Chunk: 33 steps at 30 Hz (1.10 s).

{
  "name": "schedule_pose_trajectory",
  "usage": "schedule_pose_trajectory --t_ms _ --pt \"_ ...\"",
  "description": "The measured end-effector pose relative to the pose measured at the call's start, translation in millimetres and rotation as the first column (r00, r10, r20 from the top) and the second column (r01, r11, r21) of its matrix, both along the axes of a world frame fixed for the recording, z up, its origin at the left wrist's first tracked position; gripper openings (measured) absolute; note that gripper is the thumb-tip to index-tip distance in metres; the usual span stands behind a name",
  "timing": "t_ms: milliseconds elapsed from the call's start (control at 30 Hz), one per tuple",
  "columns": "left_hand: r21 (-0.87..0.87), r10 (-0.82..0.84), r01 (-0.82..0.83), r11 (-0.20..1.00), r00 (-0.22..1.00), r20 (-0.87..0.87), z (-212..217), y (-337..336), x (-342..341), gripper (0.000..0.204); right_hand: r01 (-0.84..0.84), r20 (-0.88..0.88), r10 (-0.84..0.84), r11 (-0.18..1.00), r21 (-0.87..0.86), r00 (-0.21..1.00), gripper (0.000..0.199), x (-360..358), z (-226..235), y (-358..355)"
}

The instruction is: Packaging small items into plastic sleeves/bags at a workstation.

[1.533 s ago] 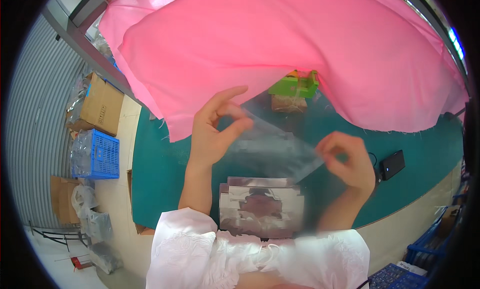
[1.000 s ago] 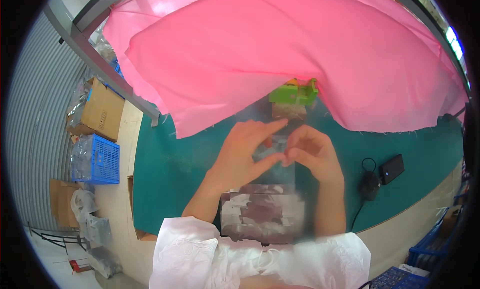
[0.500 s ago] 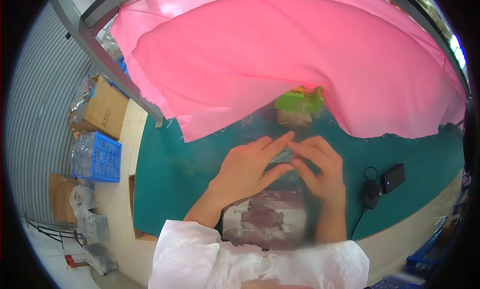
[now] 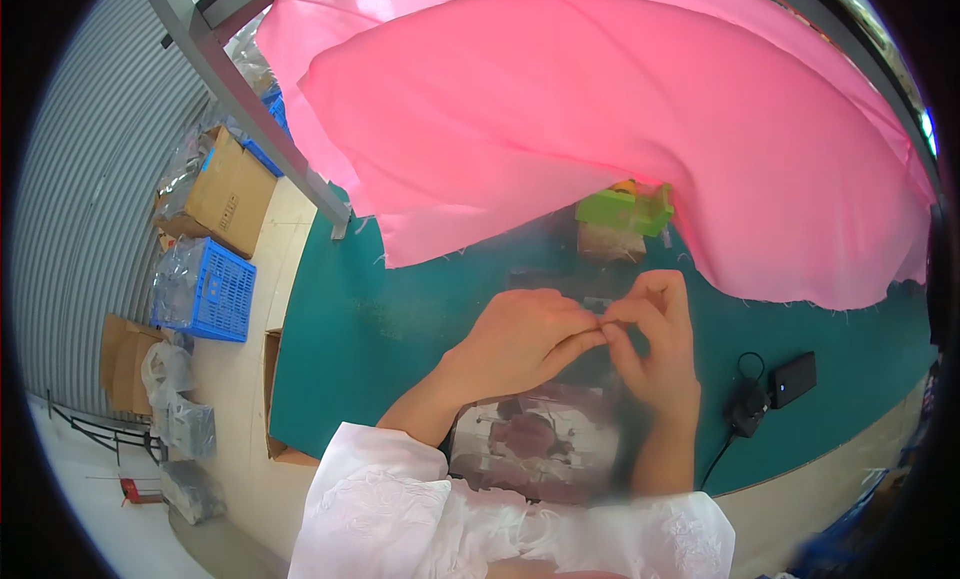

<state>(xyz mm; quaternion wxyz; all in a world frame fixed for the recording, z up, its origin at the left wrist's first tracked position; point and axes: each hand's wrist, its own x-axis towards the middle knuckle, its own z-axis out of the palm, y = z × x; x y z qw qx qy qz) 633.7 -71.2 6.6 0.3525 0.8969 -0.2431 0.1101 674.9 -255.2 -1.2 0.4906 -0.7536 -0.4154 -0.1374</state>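
My left hand point(image 4: 525, 341) and my right hand point(image 4: 652, 344) meet above the green tabletop point(image 4: 390, 329), fingertips touching in a pinch. A small clear, shiny piece point(image 4: 596, 305) shows just behind the fingertips. Its kind is hidden by the fingers, and which hand bears it I cannot tell. Both hands are closed, with the right index finger bent high. Below my wrists lies a flat package point(image 4: 535, 441) with a grey and maroon pattern, its near edge covered by my white sleeves point(image 4: 385, 509).
Pink cloth point(image 4: 520, 109) drapes over a grey frame point(image 4: 235, 94) at the back. A green holder point(image 4: 620, 214) sticks out beneath it. On the right lie a black box-shaped device point(image 4: 792, 380) and a black adapter with cable point(image 4: 745, 409). Left, on the floor, are a blue crate point(image 4: 228, 291) and a carton point(image 4: 225, 194).
My hands have drawn together. The left fingers, spread before, now close against the right fingertips, and the clear piece shows less. The whole view has shifted slightly.
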Motion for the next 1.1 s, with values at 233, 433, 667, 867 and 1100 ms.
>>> schedule_pose_trajectory --t_ms 233,433,667,867,1100 --pt "-0.003 0.03 -0.031 1.0 0.993 -0.118 3 8 1 0.023 0.065 -0.119 -0.063 0.998 0.012 0.991 0.012 -4 2 -2" --pt "0.039 -0.062 0.07 0.997 0.982 -0.177 3 11 3 0.025 0.055 -0.085 -0.058 0.998 -0.027 0.995 0.011 -4 3 -4" --pt "0.041 -0.112 0.122 0.992 0.977 -0.179 -10 25 10 0.021 0.047 -0.113 -0.051 0.998 -0.04 0.992 0.011 0 4 0" --pt "-0.008 -0.094 0.094 0.996 0.989 -0.116 -2 23 3 0.029 0.141 -0.053 -0.141 0.99 -0.012 0.989 0.008 -5 10 -8" --pt "0.002 -0.127 0.13 0.991 0.968 -0.216 -4 25 -2 0.031 0.145 -0.067 -0.143 0.989 0.024 0.987 0.005 -13 6 -7"
